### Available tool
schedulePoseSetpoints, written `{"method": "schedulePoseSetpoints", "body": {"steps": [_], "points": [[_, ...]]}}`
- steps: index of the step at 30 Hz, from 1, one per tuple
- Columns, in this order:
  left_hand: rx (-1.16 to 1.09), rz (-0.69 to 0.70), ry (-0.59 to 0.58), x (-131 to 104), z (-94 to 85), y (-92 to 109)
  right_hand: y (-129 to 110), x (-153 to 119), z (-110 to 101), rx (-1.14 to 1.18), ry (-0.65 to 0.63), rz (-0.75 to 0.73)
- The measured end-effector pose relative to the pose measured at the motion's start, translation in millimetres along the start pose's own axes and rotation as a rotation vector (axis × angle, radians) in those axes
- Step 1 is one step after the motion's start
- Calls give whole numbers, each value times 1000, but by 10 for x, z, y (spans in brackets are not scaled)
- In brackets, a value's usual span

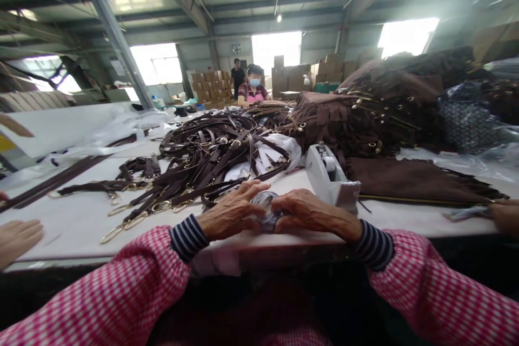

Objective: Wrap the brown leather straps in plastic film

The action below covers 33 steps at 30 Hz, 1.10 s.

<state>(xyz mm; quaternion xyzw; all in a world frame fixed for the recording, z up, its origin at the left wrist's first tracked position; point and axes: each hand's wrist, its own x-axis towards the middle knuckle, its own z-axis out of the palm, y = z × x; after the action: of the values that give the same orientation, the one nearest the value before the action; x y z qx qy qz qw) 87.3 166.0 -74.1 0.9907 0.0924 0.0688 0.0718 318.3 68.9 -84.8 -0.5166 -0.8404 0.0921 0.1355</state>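
Both of my hands meet at the table's front edge around a small greyish bundle wrapped in clear plastic (267, 206), which looks coiled; what lies inside is blurred. My left hand (235, 210) grips its left side, with the index finger raised over the top. On the other side, the bent fingers and thumb of my right hand (310, 213) press against it. Just beyond my hands lies a heap of dark brown straps (211, 157) with gold-coloured clasps. A grey tape dispenser (328, 175) stands close behind my right hand.
Brown fringed pieces (417, 178) lie to the right, below a tall pile of brown bags (389, 102). Other people's hands rest at the left (20, 238) and right (505, 216) edges. Across the table sits a masked person (253, 92). Long dark strips (60, 178) lie left.
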Motion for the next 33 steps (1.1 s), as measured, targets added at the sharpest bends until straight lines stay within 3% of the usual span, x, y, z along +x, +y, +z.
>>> {"method": "schedulePoseSetpoints", "body": {"steps": [5,8,12,15,19,25,28,33], "points": [[-58,-78,63,38,12,120,-88,46,139,-39,91,-17],[-147,-92,69,108,79,163,-33,-22,78,-5,63,-40],[-247,-54,80,144,106,75,133,-104,-76,-79,20,22],[-244,-33,58,108,52,22,192,-101,-104,-27,39,46],[-152,-130,17,109,26,87,147,-60,-3,24,84,68],[62,-294,151,308,386,260,162,-105,83,91,116,43],[10,-235,201,277,454,230,188,-181,48,124,78,18],[-155,-98,181,59,317,190,116,-200,98,108,79,-9]]}}
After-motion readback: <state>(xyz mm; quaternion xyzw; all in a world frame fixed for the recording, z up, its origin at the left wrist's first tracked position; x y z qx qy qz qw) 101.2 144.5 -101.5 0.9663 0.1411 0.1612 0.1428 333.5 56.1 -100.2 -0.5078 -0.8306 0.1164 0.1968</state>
